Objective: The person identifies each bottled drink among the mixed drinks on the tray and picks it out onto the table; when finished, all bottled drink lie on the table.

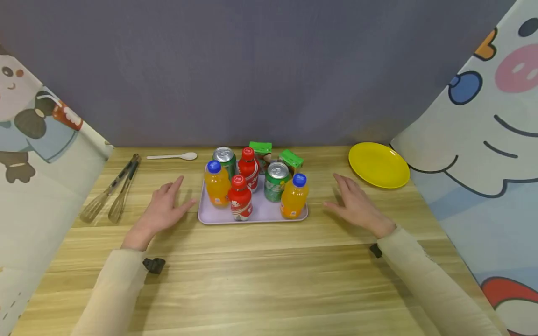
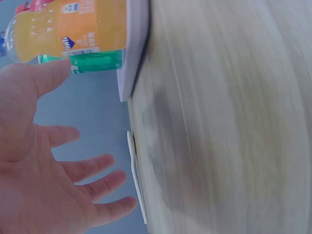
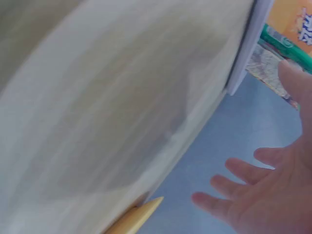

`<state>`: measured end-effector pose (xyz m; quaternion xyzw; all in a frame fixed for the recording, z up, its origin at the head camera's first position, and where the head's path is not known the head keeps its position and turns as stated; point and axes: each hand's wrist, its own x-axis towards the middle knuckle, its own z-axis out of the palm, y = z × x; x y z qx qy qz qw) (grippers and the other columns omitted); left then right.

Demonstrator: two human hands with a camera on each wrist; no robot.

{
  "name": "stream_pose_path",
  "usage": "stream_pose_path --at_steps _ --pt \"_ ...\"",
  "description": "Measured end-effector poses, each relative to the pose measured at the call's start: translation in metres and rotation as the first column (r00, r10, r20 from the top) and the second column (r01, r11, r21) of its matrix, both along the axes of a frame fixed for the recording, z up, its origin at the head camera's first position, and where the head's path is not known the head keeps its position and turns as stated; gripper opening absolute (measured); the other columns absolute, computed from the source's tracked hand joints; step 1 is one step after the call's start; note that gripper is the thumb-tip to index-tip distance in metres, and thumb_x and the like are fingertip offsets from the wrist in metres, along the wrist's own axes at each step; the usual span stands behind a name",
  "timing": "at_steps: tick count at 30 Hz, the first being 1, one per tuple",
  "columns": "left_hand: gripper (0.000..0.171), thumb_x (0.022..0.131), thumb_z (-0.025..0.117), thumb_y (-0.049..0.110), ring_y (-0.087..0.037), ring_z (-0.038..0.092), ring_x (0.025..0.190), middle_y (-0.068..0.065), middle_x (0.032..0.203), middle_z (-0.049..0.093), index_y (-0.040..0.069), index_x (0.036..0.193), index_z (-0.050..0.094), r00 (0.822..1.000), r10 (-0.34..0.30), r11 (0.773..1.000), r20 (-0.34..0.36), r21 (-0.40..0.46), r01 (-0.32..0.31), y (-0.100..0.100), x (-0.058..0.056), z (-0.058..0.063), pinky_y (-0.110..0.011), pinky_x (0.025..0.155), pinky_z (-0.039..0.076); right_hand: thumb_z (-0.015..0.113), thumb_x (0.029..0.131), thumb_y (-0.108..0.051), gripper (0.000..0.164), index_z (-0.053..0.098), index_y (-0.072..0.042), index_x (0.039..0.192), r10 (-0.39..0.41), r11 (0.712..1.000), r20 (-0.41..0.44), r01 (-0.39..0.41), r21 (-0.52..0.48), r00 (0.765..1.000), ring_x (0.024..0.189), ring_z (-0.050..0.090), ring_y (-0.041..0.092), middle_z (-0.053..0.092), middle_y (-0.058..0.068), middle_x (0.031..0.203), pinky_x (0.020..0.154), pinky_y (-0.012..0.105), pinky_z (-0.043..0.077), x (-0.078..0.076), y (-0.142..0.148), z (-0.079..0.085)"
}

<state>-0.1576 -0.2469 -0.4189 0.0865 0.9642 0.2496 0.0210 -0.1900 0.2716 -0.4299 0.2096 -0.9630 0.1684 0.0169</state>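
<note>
A pale purple tray (image 1: 265, 215) carries drinks: two orange soda bottles with blue caps, one on the left (image 1: 217, 185) and one on the right (image 1: 294, 198), two red bottles (image 1: 241, 200), two green cans (image 1: 276, 184) and two green-topped cartons (image 1: 291, 160). Left of the tray, my left hand (image 1: 163, 210) hovers with fingers spread, apart from it and holding nothing. In the left wrist view its thumb appears near an orange bottle (image 2: 73, 29). My right hand (image 1: 357, 207) is to the tray's right, also empty with fingers extended; the right wrist view shows its palm (image 3: 278, 200).
Two whisk-like metal utensils (image 1: 113, 189) lie at the far left of the wooden table (image 1: 269, 280). A white spoon (image 1: 172, 156) lies along the back edge. At the back right is a yellow plate (image 1: 378, 164). A grey panel (image 1: 269, 70) rises behind the table, with cartoon-printed sheets on both sides.
</note>
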Motion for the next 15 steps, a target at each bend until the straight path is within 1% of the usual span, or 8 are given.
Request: stream_pose_path --at_steps 4,7,11,15 --pt "0.085 0.094 0.054 0.047 -0.059 0.023 0.125 -0.041 0.142 0.019 0.001 0.152 0.012 1.000 0.008 0.999 0.028 0.038 -0.009 0.001 0.001 0.001 -0.069 0.097 0.021 0.068 0.087 -0.042 0.091 0.015 -0.004 0.151 -0.002 0.999 0.000 0.002 -0.042 1.000 0.131 0.030 0.043 0.027 0.027 0.147 0.104 0.055 0.026 -0.001 -0.006 0.005" --pt "0.087 0.092 0.057 0.047 -0.055 0.031 0.123 -0.039 0.143 0.022 0.002 0.152 0.012 0.999 0.012 0.995 0.048 0.099 -0.017 0.003 0.004 0.002 -0.067 0.096 0.027 0.068 0.087 -0.040 0.091 0.013 -0.007 0.152 -0.006 0.998 0.004 0.006 -0.066 1.000 0.131 0.030 0.042 0.026 0.026 0.148 0.103 0.056 0.028 0.000 -0.010 0.008" --pt "0.090 0.090 0.064 0.040 -0.049 0.043 0.117 -0.036 0.141 0.028 0.004 0.153 0.011 0.996 0.019 0.978 0.081 0.206 -0.035 0.007 0.006 0.003 -0.061 0.091 0.038 0.067 0.088 -0.040 0.089 0.015 -0.008 0.152 -0.002 0.995 -0.010 0.001 -0.098 1.000 0.131 0.032 0.041 0.026 0.024 0.149 0.102 0.055 0.029 0.000 -0.013 0.011" --pt "0.093 0.087 0.070 0.032 -0.047 0.048 0.113 -0.034 0.140 0.032 0.006 0.153 0.009 0.994 0.034 0.964 0.103 0.258 -0.060 0.011 0.007 0.002 -0.058 0.088 0.043 0.066 0.088 -0.043 0.085 0.020 -0.005 0.150 0.001 0.989 -0.017 -0.004 -0.149 1.000 0.127 0.037 0.039 0.032 0.023 0.146 0.100 0.055 0.033 0.000 -0.017 0.015"
